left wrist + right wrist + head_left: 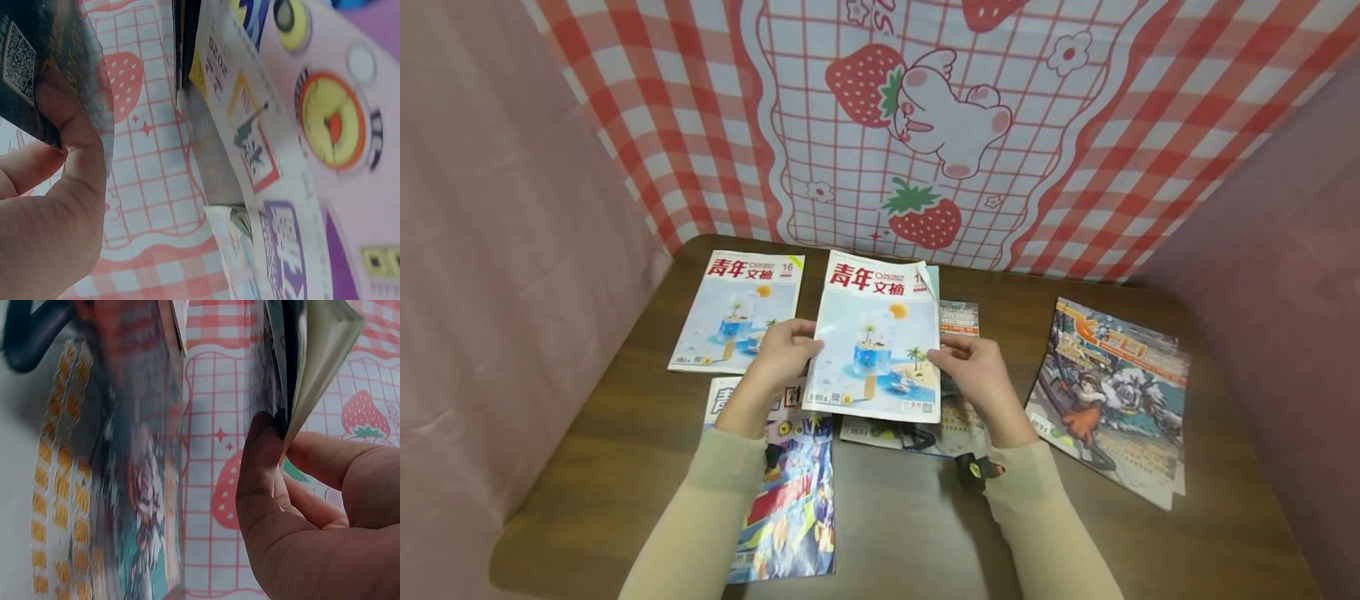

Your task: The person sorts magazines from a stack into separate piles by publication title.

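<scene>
Both hands hold a magazine [867, 321] above the middle of the table. Its cover shows red lettering and an ice-lolly beach picture, and its top right corner curls. My left hand [777, 354] grips its left edge. In the left wrist view, the fingers pinch a dark side with a QR code [20, 61]. The right hand [983, 375] pinches the right edge; pages [322, 353] show in the right wrist view. Underneath, partly hidden, lies a magazine with a dark picture [958, 421]. A colourful magazine [793, 500] lies below the left hand, partly covered by that arm.
A magazine with a matching cover [700, 321] lies at the table's back left. On the right, a small stack of magazines [1097, 400] lies at an angle. The wooden table [617, 467] meets a strawberry-patterned cloth [820, 150] behind; pink curtains [482, 208] hang at both sides.
</scene>
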{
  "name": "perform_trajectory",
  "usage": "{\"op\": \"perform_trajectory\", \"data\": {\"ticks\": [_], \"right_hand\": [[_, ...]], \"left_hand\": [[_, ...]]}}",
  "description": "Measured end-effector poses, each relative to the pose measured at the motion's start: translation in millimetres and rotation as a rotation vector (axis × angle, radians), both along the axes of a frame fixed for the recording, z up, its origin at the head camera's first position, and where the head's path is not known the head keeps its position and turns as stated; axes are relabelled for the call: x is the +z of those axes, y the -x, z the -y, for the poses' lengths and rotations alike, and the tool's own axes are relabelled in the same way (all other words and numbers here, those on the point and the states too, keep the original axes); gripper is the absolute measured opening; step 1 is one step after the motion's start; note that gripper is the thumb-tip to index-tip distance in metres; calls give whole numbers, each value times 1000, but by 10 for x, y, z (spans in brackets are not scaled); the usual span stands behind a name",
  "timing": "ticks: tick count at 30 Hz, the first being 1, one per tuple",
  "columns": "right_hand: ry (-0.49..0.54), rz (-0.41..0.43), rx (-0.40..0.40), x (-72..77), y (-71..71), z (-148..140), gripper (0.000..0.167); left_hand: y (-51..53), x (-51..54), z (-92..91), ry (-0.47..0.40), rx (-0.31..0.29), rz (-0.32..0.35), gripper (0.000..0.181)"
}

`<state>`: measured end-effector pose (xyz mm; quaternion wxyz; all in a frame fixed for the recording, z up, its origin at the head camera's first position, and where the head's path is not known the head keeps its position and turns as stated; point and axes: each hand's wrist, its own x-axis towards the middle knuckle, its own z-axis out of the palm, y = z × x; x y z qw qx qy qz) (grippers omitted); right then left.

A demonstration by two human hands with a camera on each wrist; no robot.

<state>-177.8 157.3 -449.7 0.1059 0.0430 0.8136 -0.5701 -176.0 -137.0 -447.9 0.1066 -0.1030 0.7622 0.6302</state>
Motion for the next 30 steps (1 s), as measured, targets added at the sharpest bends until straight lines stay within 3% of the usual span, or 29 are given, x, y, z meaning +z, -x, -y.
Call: {"op": "perform_trajectory", "data": {"ticks": [10,21,25,30], "right_hand": [[7,-87,-2,-48,112,228,43],[-28,-156,30,-52,227,501,46],[-36,-170,63,-45,277,572,46],[-56,-185,104,-30,329,684,45]], "left_hand": [[14,-6,164,52,46,-30,47],[5,-21,358,42,102,-64,49],[20,-27,438,17,105,-69,49],[44,-35,554,53,119,-74,49]]}}
